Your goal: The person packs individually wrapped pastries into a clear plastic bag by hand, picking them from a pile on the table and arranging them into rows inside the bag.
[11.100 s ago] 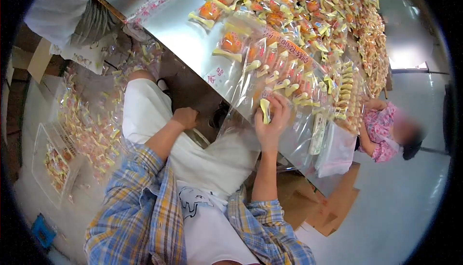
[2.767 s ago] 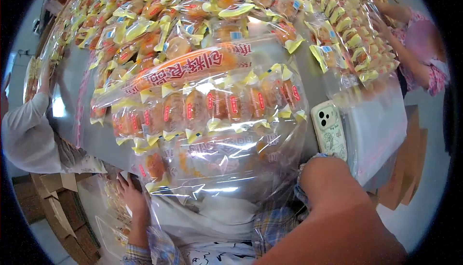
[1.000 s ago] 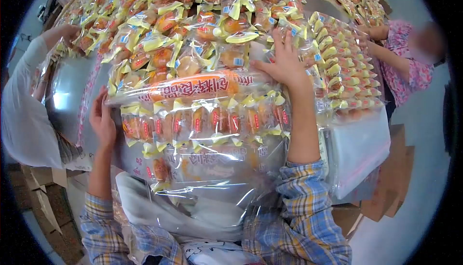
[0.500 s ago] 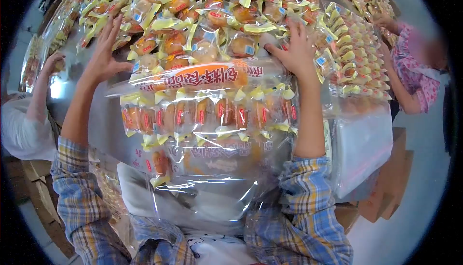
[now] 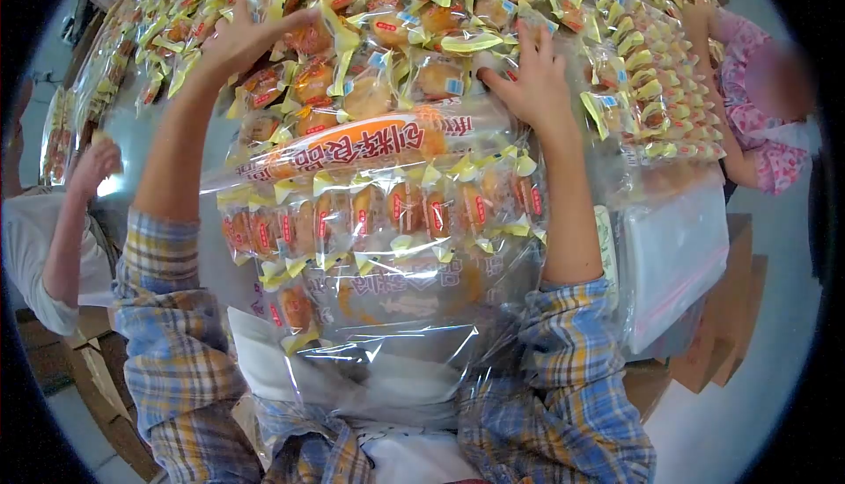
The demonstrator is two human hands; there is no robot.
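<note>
Among the loose wrapped cakes [image 5: 440, 79], my left hand [image 5: 242, 44] reaches in with thumb and fingers apart, its fingertips partly lost between packets. On the right my right hand [image 5: 532, 88] has its fingers spread against the pile, near a cake packet with a blue label. Between my forearms lies a clear plastic bag [image 5: 387, 282] printed with orange and red lettering. Inside it a row of wrapped cakes [image 5: 396, 207] stands side by side, with one more packet [image 5: 295, 306] lower at the left. The bag's near part drapes towards my body.
A stack of clear bags [image 5: 673, 255] lies at the right edge. Beyond it are rows of packed cakes [image 5: 656, 88] and a person in a pink patterned top [image 5: 761, 106]. Another person's hand [image 5: 97, 163] is at the left. Cardboard boxes [image 5: 726, 308] stand low on the right.
My left hand has moved right and deeper into the loose packets. My right hand has stayed almost in place, its fingers slightly lower. The other person's hand at left has lowered.
</note>
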